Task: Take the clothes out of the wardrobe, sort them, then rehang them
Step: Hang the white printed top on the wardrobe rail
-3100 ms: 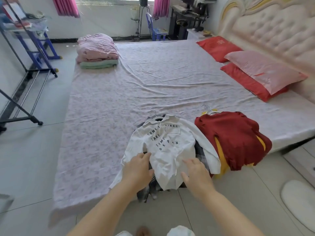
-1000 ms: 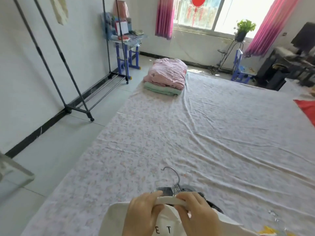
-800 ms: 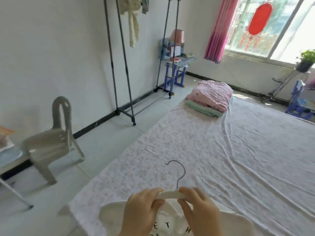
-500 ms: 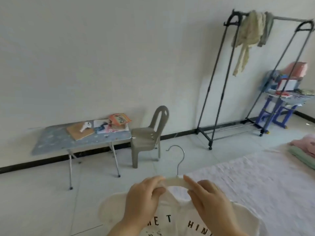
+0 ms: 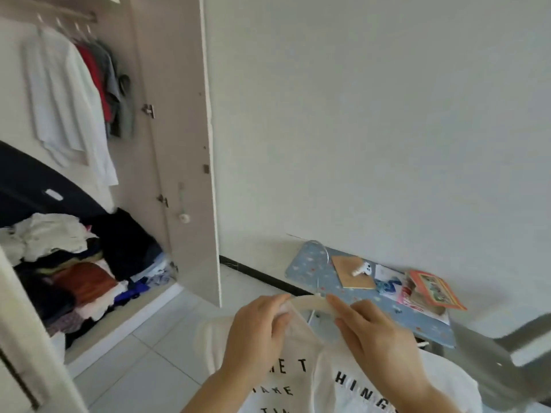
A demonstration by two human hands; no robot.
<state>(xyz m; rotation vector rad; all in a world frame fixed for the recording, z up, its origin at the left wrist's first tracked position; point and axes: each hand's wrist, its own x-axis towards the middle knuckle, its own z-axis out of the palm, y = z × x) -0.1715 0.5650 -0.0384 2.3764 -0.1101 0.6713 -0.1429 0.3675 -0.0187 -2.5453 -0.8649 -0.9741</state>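
Observation:
I hold a white shirt with black lettering (image 5: 334, 380) on a cream hanger (image 5: 311, 304) low in the middle of the view. My left hand (image 5: 256, 332) grips the hanger's left shoulder and the collar. My right hand (image 5: 378, 341) grips the hanger's right shoulder. The thin metal hook (image 5: 320, 257) stands up between them. At the left the wardrobe (image 5: 179, 144) is open. White, red and grey garments (image 5: 74, 93) hang from its rail (image 5: 59, 11).
Folded and loose clothes (image 5: 77, 263) are piled on the wardrobe floor, with a dark bag behind. A small blue folding table (image 5: 313, 272) with papers and a booklet stands by the wall on the right. A grey chair back (image 5: 501, 365) is at the right edge.
I lifted the white shirt on its hanger off the bed and turned left, away from the bed and clothes rack. The open wardrobe has come into view.

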